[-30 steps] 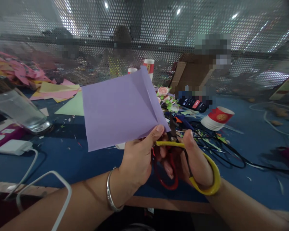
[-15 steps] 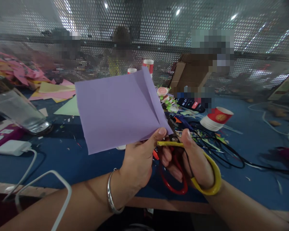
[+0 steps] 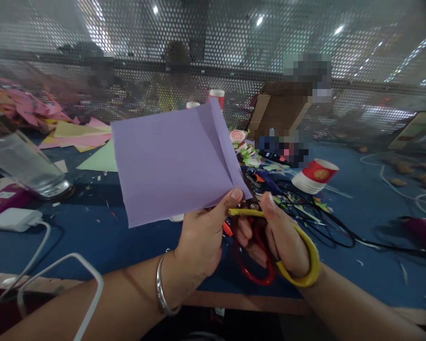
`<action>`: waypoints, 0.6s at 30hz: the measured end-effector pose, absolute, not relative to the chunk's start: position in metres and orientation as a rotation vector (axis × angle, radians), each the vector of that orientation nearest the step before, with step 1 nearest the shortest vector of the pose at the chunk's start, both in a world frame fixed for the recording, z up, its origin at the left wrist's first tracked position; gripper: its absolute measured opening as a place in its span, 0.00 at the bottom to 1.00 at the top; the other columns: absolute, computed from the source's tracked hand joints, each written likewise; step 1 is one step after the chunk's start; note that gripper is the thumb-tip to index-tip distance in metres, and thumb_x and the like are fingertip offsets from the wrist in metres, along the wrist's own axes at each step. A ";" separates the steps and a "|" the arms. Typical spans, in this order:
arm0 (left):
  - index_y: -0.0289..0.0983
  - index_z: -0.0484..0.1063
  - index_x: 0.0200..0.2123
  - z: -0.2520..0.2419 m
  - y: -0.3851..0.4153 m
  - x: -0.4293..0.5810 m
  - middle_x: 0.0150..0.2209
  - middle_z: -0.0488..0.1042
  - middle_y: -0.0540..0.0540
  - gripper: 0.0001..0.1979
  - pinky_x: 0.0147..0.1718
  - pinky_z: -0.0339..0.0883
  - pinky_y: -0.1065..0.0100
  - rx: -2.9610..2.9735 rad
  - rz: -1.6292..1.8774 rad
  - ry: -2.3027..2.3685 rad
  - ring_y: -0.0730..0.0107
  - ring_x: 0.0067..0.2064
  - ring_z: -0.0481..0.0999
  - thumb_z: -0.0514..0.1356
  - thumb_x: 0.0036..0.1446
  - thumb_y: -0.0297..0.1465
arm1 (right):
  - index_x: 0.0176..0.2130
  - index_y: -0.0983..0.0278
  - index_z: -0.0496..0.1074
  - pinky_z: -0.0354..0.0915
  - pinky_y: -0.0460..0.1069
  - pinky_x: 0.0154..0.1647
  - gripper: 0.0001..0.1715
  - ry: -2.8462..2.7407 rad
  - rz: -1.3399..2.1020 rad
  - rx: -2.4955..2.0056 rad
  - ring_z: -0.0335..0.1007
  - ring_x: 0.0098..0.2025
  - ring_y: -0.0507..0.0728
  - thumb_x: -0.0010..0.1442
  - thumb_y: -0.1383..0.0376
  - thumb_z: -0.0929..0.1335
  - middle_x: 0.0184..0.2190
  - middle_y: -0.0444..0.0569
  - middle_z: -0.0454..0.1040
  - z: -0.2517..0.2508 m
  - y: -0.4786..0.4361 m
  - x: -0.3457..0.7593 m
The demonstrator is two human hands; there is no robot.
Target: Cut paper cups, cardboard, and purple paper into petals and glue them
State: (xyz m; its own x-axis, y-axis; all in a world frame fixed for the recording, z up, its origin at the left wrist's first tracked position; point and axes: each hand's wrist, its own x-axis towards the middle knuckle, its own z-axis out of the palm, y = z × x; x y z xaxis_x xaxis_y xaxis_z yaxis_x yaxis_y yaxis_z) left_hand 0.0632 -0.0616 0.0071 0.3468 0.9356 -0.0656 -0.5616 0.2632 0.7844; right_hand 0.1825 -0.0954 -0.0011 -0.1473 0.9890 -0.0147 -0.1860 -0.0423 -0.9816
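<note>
My left hand (image 3: 202,237) pinches the lower right corner of a folded purple paper sheet (image 3: 170,161), held up above the blue table (image 3: 102,237). A silver bangle sits on that wrist. My right hand (image 3: 280,237) grips scissors (image 3: 270,255) with one yellow and one red handle loop, fingers through the loops. The blades point up at the paper's corner and are mostly hidden behind it.
A glass jar (image 3: 21,163) lies at left beside a white charger and cable (image 3: 14,220). Coloured paper sheets (image 3: 81,135) lie at back left. A stack of red paper cups (image 3: 314,175), black cables (image 3: 326,222) and paper scraps lie at right. A perforated metal screen stands behind.
The scissors' red handle has swung away from the yellow one, so the handles stand wider apart. Both hands and the paper shifted slightly left.
</note>
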 end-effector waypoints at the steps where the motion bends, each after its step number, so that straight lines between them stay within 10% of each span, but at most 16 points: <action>1: 0.35 0.73 0.19 0.006 -0.061 0.063 0.14 0.69 0.48 0.17 0.17 0.64 0.71 0.740 1.104 0.602 0.73 0.16 0.68 0.71 0.51 0.37 | 0.26 0.64 0.71 0.50 0.44 0.08 0.39 -1.160 1.415 -1.009 0.51 0.10 0.45 0.63 0.34 0.62 0.20 0.45 0.71 -0.001 -0.095 0.182; 14: 0.34 0.76 0.22 0.010 -0.053 0.058 0.17 0.71 0.50 0.17 0.15 0.62 0.70 0.649 1.056 0.586 0.72 0.16 0.69 0.75 0.45 0.40 | 0.24 0.63 0.72 0.48 0.44 0.12 0.42 -1.255 1.381 -1.028 0.53 0.12 0.48 0.66 0.34 0.58 0.11 0.41 0.60 -0.007 -0.095 0.184; 18: 0.33 0.79 0.28 0.013 -0.036 0.051 0.28 0.79 0.49 0.11 0.29 0.71 0.73 0.547 1.231 0.617 0.75 0.28 0.77 0.76 0.44 0.30 | 0.26 0.64 0.73 0.48 0.43 0.13 0.38 -1.350 1.367 -1.076 0.55 0.13 0.47 0.66 0.36 0.61 0.13 0.42 0.63 -0.007 -0.099 0.186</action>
State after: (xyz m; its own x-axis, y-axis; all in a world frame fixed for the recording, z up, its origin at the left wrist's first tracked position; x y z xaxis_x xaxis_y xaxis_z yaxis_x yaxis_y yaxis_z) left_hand 0.0506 -0.0357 0.0132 0.2133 0.9676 -0.1352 -0.6873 0.2470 0.6831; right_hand 0.1857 -0.0985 -0.0072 -0.2108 0.9775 0.0125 -0.0248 0.0075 -0.9997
